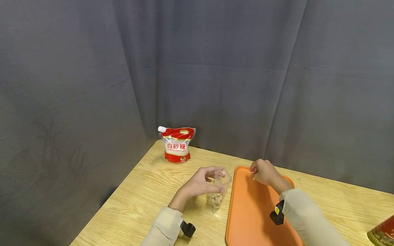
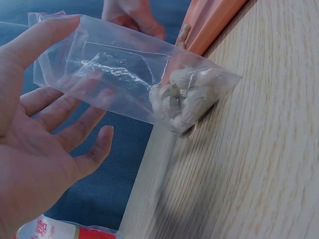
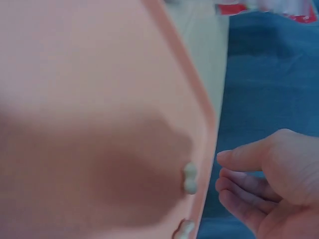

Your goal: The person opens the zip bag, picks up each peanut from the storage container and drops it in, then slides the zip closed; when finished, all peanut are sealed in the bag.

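Note:
My left hand [image 1: 199, 182] holds a clear plastic bag [image 2: 127, 62] near its mouth, thumb on one side and fingers on the other. Several shelled-looking pale peanuts, still in their husks, lie bunched in the bag's lower corner [image 2: 187, 99]. The bag hangs close over the table, left of an orange tray [image 1: 246, 218]. Over the tray's far end is my right hand [image 1: 266, 172], its fingers loosely bent and nothing showing between them. Two peanuts lie on the tray by its rim in the right wrist view, one peanut [image 3: 190, 178] nearest the fingertips and another peanut [image 3: 184, 230] below it.
A red and white sugar pouch [image 1: 176, 145] with a white cap stands at the table's back left corner. At the right edge lies a red and green can [image 1: 383, 232], partly cut off. Grey cloth [image 1: 215, 85] hangs behind the wooden table [image 1: 135, 205].

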Action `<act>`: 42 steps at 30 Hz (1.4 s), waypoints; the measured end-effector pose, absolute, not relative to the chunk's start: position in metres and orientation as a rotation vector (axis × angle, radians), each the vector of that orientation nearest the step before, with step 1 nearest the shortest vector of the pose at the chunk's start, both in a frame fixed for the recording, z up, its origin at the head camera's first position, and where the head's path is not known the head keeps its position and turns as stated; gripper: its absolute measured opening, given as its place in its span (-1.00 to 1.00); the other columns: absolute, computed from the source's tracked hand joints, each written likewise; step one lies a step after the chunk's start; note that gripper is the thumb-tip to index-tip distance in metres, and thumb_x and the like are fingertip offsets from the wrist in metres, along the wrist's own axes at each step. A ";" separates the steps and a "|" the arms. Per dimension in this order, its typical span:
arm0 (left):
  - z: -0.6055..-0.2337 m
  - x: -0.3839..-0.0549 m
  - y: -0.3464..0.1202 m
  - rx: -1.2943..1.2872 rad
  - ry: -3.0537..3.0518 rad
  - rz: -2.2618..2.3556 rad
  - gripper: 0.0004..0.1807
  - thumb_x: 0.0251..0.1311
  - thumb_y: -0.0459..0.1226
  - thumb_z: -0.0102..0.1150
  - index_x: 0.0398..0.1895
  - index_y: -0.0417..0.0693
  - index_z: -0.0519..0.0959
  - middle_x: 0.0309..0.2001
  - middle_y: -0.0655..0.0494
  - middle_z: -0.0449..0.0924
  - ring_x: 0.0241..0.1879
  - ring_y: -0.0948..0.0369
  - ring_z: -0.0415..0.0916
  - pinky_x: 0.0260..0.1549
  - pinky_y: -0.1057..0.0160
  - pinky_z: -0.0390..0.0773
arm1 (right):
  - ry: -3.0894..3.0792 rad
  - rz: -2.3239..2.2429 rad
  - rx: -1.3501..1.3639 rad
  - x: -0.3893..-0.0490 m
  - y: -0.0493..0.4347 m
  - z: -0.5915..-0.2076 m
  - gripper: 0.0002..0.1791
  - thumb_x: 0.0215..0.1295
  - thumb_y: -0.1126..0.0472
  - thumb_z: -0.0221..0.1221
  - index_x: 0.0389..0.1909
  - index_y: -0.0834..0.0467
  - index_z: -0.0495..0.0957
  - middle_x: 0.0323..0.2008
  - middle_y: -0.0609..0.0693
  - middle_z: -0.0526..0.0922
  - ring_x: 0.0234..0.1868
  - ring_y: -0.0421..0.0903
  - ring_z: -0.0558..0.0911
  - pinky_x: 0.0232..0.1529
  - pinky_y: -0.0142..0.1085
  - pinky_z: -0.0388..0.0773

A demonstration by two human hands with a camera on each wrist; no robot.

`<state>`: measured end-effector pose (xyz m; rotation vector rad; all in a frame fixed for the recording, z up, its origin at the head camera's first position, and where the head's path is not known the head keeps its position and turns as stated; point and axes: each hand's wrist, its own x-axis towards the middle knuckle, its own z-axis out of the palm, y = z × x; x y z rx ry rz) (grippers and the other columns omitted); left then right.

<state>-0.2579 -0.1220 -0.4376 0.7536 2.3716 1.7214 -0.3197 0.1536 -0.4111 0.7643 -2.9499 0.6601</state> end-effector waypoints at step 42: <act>-0.437 -0.257 -0.124 0.744 2.357 1.724 -0.26 0.01 -0.26 0.47 0.33 -0.08 0.46 0.06 -0.04 0.65 0.07 0.18 0.54 0.12 0.01 0.42 | -2.922 0.542 0.745 -0.331 0.163 -0.447 -0.81 -0.01 0.51 0.27 -0.57 0.16 0.57 -0.58 -0.12 0.49 -0.49 -0.11 0.42 -0.41 -0.20 0.43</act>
